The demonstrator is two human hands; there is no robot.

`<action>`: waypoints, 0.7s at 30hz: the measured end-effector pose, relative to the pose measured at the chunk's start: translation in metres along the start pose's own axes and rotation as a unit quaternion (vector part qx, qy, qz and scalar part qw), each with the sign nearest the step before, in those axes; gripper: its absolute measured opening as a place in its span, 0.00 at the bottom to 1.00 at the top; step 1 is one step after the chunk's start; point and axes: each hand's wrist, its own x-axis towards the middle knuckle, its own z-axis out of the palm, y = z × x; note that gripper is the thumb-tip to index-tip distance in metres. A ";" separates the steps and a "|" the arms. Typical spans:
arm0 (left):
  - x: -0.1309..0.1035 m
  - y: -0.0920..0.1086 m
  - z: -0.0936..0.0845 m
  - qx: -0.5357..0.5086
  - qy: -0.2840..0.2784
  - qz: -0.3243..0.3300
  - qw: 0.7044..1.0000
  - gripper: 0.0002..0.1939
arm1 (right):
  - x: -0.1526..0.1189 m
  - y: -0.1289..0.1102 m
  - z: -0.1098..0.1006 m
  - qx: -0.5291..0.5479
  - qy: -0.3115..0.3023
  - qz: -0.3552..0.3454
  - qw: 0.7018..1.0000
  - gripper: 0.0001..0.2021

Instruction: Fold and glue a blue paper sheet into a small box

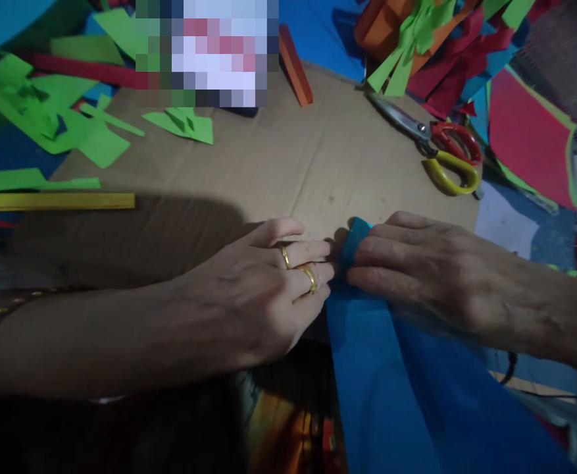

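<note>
Blue paper (379,375) under right hand (429,266); left hand (273,296) opposite, both palm-down.

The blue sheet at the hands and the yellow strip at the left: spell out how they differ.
The blue sheet is broad; the yellow strip is narrow. The blue sheet lies under the fingers of the right hand, while no hand touches the yellow strip. The blue sheet runs down to the bottom edge, the yellow strip sideways to the left edge. Both run out of view.

Both hands (281,289) palm-down, close together
</note>
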 end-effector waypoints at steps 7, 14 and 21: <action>-0.005 -0.006 0.012 -0.014 0.086 0.044 0.995 0.20 | 0.001 -0.002 0.015 0.033 0.066 -0.010 0.997 0.21; -0.011 -0.005 0.011 -0.076 0.052 -0.027 0.995 0.14 | 0.010 0.005 0.005 0.114 0.037 -0.005 0.993 0.20; -0.001 -0.003 0.009 -0.136 0.068 -0.076 0.985 0.15 | 0.020 0.007 -0.002 0.182 0.022 0.002 0.983 0.11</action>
